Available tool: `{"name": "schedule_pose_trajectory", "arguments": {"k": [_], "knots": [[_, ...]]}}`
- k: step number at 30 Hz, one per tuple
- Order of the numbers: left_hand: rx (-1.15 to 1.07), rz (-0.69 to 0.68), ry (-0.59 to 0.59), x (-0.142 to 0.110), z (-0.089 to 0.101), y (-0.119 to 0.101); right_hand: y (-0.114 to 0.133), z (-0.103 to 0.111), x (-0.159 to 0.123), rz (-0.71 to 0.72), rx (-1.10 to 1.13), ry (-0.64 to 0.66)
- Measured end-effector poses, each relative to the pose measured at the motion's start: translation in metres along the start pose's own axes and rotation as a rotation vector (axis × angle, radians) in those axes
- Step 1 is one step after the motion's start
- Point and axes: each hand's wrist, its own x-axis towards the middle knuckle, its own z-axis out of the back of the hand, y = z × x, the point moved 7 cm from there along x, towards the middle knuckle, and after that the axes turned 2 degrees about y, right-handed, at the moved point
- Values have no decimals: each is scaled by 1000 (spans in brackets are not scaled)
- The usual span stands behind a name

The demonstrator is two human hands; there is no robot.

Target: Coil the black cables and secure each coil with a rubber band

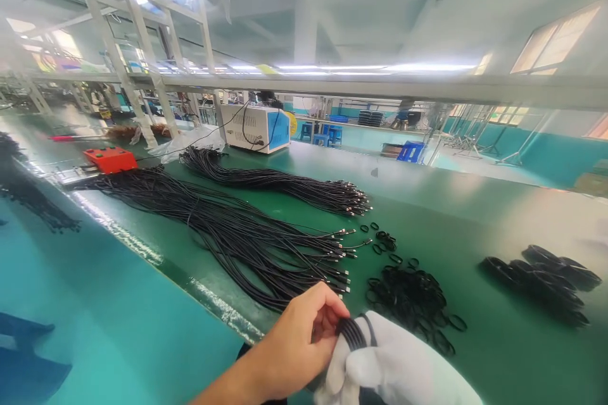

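Note:
My bare left hand (297,345) pinches a small bundle of black cables (350,332) at the near edge of the green bench (451,202). My right hand (394,367), in a white glove, is closed round the same bundle from the right. A black ring (369,329) sits round the bundle by the glove. Just beyond my hands lies a large pile of black cables with metal plug ends (247,234). A heap of black rings (411,297) lies to the right of it.
A second sheaf of cables (285,183) lies further back. Coiled black bundles (546,278) rest at the right. An orange box (110,158) and a white and blue machine (256,128) stand at the back. Teal floor (95,304) lies to the left.

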Motion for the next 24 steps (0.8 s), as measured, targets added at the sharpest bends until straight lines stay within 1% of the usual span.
{"name": "schedule_pose_trajectory", "arguments": {"k": [4, 6, 8, 10, 11, 12, 13, 15, 17, 18, 19, 20, 23, 24], "knots": [[-26, -57, -97, -4, -1, 4, 10, -5, -10, -82, -122, 31], [3, -146, -131, -6, -3, 4, 11, -8, -12, -115, -173, 42], [87, -326, -197, -10, -5, -3, 12, -10, -13, -140, -217, 49], [202, -541, -299, -18, -7, -12, 13, -12, -14, -159, -257, 52], [254, -627, -344, -21, -8, -17, 14, -12, -14, -166, -275, 52], [294, -681, -372, -24, -9, -21, 16, -12, -15, -172, -294, 53], [325, -695, -381, -24, -10, -25, 17, -13, -15, -178, -312, 53], [378, -641, -341, -18, -11, -31, 21, -13, -17, -189, -347, 55], [428, -588, -223, -12, -15, -37, 25, -15, -18, -204, -380, 57], [445, -583, -166, -10, -18, -40, 27, -15, -19, -211, -396, 57], [453, -600, -128, -9, -20, -44, 29, -16, -20, -217, -411, 56], [452, -634, -114, -10, -21, -48, 32, -17, -22, -222, -427, 52], [404, -761, -210, -13, -17, -56, 39, -19, -25, -222, -474, 19], [390, -786, -226, -13, -16, -57, 41, -20, -26, -217, -489, -1]]}}
